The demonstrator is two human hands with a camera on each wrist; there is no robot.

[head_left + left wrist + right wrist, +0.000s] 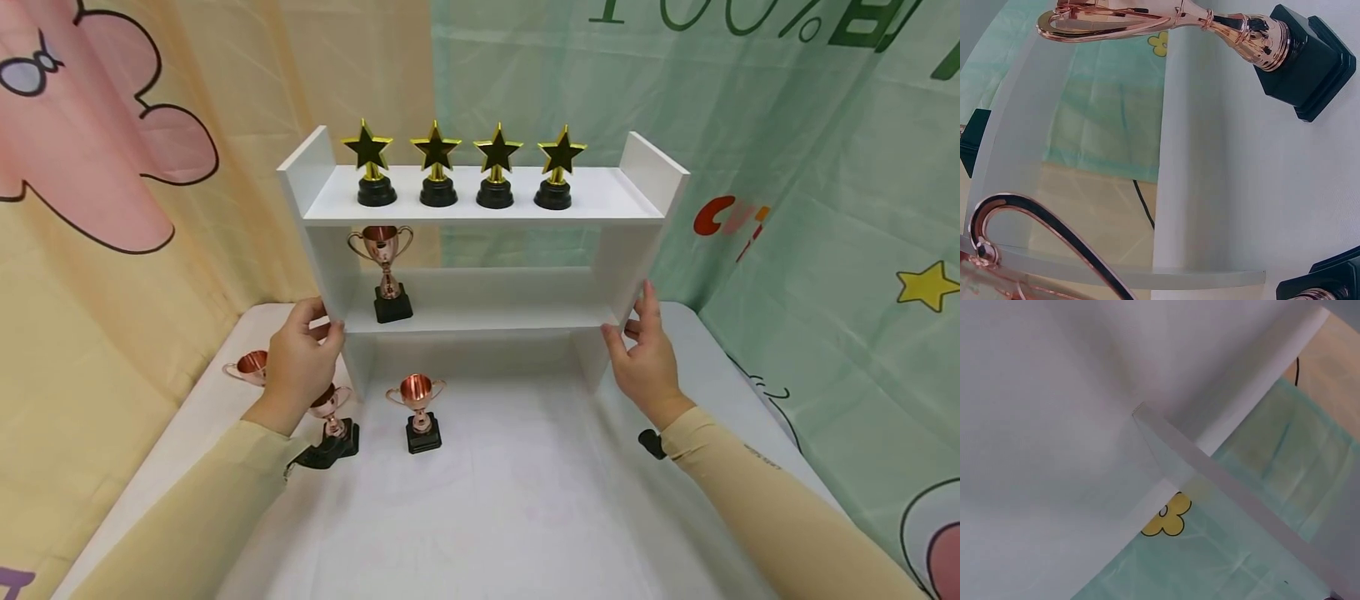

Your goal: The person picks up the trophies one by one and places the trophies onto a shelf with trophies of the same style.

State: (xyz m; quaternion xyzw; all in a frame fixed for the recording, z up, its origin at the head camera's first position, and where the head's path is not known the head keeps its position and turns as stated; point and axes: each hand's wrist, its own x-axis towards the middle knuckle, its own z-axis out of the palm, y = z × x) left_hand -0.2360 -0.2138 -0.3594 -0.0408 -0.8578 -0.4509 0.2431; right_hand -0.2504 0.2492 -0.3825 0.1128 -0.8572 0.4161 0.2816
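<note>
A white two-tier shelf (480, 218) stands on the table. My left hand (300, 358) grips its left side panel at the height of the middle board, fingers bent around the edge. On the opposite side my right hand (647, 362) holds the right panel, thumb at the front edge and fingers along the outside. Several gold star trophies (497, 162) with black bases line the top board. One rose-gold trophy cup (389, 292) sits at the left of the middle board. Below the shelf, another trophy cup (422, 412) stands on the table.
More trophy cups (335, 429) stand near my left forearm, which partly hides them. In the left wrist view a trophy base (1304, 59) and a cup handle (1041, 215) show close up. Printed curtains (810, 167) hang behind the white table (525, 517).
</note>
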